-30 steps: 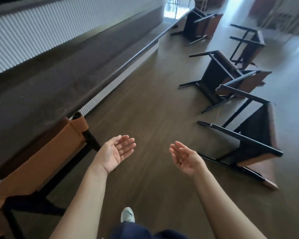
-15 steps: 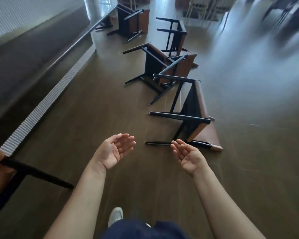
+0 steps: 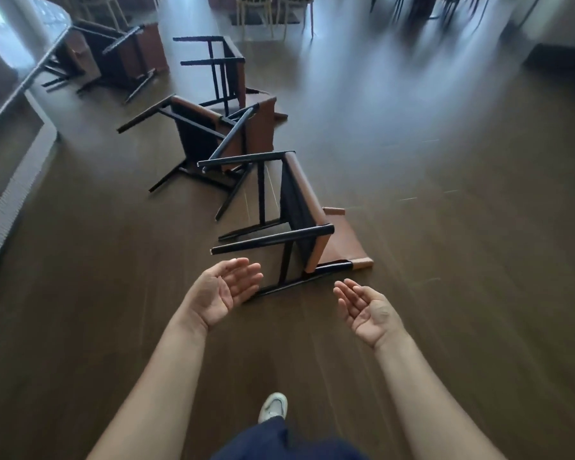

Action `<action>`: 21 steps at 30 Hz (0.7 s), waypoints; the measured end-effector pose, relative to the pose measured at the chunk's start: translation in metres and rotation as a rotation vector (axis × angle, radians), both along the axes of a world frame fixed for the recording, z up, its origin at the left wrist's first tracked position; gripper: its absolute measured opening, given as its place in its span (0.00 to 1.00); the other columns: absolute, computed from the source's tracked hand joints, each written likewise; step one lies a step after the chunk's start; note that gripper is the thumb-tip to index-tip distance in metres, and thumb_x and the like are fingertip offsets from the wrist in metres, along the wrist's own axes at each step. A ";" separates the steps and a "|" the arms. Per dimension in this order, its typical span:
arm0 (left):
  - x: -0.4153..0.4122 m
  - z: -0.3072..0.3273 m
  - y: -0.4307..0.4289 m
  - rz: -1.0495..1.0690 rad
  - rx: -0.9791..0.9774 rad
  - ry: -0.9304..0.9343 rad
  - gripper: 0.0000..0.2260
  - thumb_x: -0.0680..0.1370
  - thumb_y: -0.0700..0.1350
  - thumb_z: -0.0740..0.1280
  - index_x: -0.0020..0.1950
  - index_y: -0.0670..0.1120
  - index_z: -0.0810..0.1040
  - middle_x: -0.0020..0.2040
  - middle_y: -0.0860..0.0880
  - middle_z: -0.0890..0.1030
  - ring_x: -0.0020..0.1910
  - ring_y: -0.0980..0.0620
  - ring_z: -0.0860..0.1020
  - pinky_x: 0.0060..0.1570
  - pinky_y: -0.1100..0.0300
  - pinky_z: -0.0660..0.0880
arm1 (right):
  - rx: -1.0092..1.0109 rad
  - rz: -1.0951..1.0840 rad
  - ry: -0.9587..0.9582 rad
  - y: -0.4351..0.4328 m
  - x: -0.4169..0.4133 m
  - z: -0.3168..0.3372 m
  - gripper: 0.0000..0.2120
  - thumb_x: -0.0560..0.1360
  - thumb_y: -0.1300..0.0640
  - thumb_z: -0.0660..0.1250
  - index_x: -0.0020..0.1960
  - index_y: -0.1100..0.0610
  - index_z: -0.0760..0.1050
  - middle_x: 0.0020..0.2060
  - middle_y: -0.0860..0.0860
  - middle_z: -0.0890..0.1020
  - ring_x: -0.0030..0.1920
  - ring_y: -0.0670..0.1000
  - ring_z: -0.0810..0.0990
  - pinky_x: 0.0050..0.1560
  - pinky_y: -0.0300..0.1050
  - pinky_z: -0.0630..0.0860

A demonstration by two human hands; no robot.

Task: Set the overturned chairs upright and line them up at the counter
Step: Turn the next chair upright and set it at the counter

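Head view. The counter (image 3: 20,89) runs along the far left. Left hand (image 3: 224,290): palm up, fingers relaxed, holding nothing. The nearest overturned chair (image 3: 307,194) lies on its side just beyond both hands, legs pointing left and backrest flat on the floor to the right. Right hand (image 3: 367,310): likewise released and empty. The left hand is judged nearer a leg.

My left forearm (image 3: 153,386) and right forearm (image 3: 422,393) are bare; the right hand (image 3: 367,310) has a faint round palm mark. I wear navy clothing (image 3: 289,443) and a whitish sneaker (image 3: 273,406).
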State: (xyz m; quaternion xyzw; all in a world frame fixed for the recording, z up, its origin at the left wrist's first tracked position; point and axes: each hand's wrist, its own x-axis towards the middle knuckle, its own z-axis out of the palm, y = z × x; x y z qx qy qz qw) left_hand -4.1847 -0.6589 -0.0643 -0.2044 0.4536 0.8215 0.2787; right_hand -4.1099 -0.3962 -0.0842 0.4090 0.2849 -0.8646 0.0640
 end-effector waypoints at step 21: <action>-0.147 0.003 0.278 -0.353 -0.008 -0.009 0.11 0.80 0.42 0.61 0.60 0.41 0.75 0.55 0.39 0.83 0.50 0.42 0.83 0.46 0.53 0.81 | 0.010 -0.348 0.017 0.221 -0.056 -0.005 0.09 0.79 0.64 0.58 0.49 0.62 0.77 0.37 0.56 0.86 0.34 0.51 0.86 0.31 0.38 0.81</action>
